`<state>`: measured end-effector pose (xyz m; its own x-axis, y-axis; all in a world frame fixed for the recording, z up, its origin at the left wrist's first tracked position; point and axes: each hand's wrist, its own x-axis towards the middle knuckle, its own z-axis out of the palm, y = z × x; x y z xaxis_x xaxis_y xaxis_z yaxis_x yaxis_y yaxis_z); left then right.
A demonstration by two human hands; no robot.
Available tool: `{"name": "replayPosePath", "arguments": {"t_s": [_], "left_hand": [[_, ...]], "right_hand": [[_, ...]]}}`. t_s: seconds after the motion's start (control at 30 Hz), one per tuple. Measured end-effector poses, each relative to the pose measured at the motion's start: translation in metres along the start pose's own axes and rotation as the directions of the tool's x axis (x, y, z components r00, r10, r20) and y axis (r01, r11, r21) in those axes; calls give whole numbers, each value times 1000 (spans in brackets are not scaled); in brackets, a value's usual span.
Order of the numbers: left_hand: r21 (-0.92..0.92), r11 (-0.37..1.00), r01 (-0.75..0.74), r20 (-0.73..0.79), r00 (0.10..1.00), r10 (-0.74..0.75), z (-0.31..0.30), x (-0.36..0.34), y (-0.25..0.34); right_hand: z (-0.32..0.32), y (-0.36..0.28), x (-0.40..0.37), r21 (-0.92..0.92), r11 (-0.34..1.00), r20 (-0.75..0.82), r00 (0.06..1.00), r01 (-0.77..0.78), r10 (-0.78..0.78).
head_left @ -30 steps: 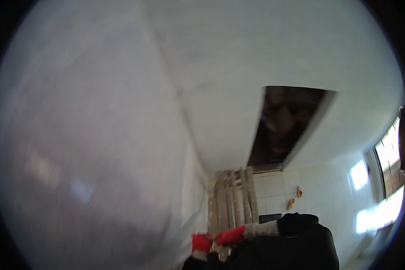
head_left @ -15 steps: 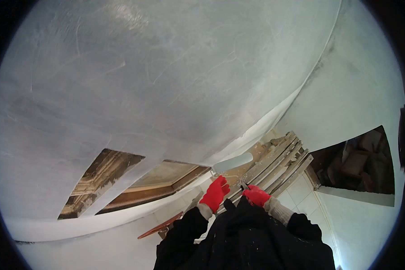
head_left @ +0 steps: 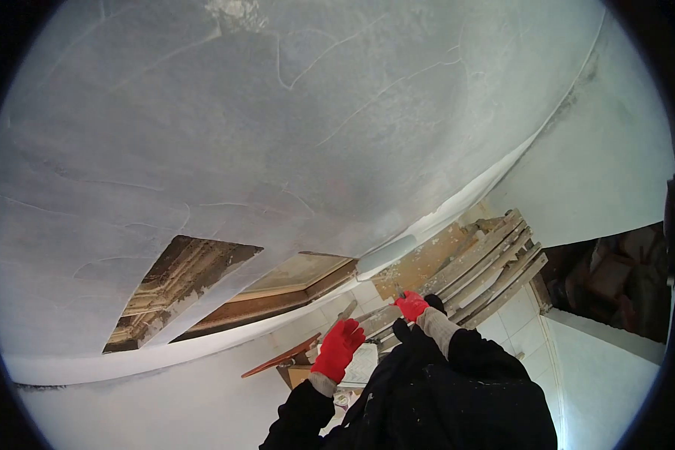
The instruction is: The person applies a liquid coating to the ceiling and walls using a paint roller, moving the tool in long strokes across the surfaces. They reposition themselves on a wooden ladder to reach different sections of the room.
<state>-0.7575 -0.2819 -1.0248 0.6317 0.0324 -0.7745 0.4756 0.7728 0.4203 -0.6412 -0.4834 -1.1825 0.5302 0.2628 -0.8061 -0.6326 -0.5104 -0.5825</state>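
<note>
My left hand (head_left: 339, 351), in a red glove with a pale cuff, is raised at the lower middle. Its fingers look stretched out and slightly apart, and nothing shows in it. Farther right, my right hand (head_left: 412, 306), also red-gloved, is closed around a small grey tool (head_left: 400, 291). Only a short tip of the tool sticks out, so its kind cannot be made out. The smooth grey plastered surface (head_left: 262, 150) spreads above and in front of both hands, marked with thin raised lines.
Weathered wooden planks (head_left: 476, 262) lie below and right of my right hand. Two framed openings (head_left: 184, 289) cut the plaster at left. A dark opening (head_left: 615, 281) with cluttered objects is at right. A reddish-brown board (head_left: 281, 356) juts out left of my left hand.
My left hand has moved down and left, away from my right hand, and its fingers have opened. My right hand has shifted slightly up and left with the tool. The view has also shifted.
</note>
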Motion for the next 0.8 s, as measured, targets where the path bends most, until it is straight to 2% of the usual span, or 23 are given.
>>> {"name": "replayPosePath", "arguments": {"t_s": [0.07,0.13,0.17,0.3,0.33,0.4,0.43,0.53,0.57,0.6,0.7,0.73,0.8], "left_hand": [[24,1000,-17,-32,999,18,-5,-10,4],[51,998,-31,-53,998,33,-12,-15,6],[39,998,-47,-45,998,49,-16,-16,6],[58,996,-67,-25,997,69,-28,-16,4],[56,996,-70,-21,997,71,-24,-16,3],[132,990,-38,-48,998,45,-15,-11,1],[132,990,-47,-42,998,53,-7,-10,3],[203,978,-53,-7,998,56,10,-6,3],[229,969,-92,34,996,87,11,-1,3],[254,958,-132,75,990,116,13,2,3],[301,941,-156,58,988,145,37,-2,11],[352,924,-148,33,989,146,43,-2,14],[349,918,-189,80,982,172,44,1,14]], "right_hand": [[6,6,17,-72,994,-62,994,87,-91],[6,11,19,-46,996,-51,995,79,-81],[6,13,20,-107,988,-92,988,113,-123],[5,15,-4,-216,953,-129,961,213,-244],[1,13,-18,-219,952,-130,960,215,-247],[0,10,-41,-103,948,-112,944,301,-312],[5,14,-46,-226,875,-203,857,429,-473],[7,7,-85,-143,854,-264,813,499,-519],[11,22,-80,-231,818,-255,779,527,-573],[14,30,-82,-234,811,-254,772,536,-583],[14,28,-98,-3,789,-248,764,615,-596],[13,23,-105,-9,780,-248,754,626,-608],[11,16,-118,-11,761,-263,733,648,-628]]}}
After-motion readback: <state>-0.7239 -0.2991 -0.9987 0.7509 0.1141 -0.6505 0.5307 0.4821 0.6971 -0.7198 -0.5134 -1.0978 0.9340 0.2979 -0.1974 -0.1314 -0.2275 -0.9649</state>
